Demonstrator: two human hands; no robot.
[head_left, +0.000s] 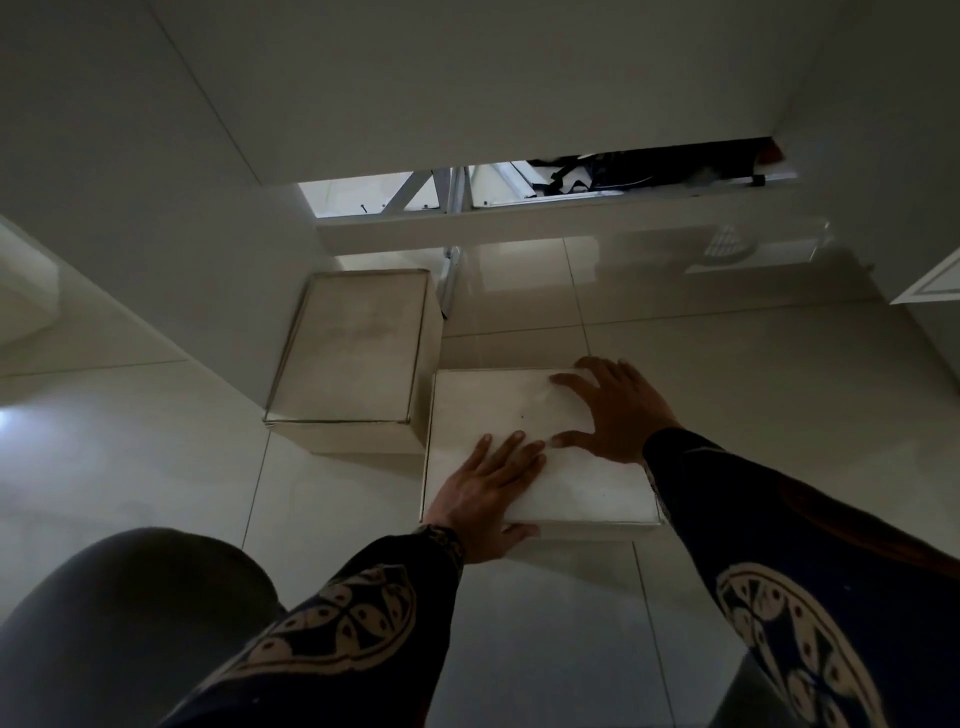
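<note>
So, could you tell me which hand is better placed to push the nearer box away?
Probably the left. The left hand lies flat by the near edge of the nearer box, its wrist behind that edge. The right hand is spread across the far right corner, better for steadying.

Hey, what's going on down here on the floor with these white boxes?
A person leaning over the tiled floor has both hands flat on top of the nearer white box. The left hand lies by its near edge, and the right hand is spread over its far right part. Neither hand curls round it. A second white box sits to the left and farther off, untouched.
</note>
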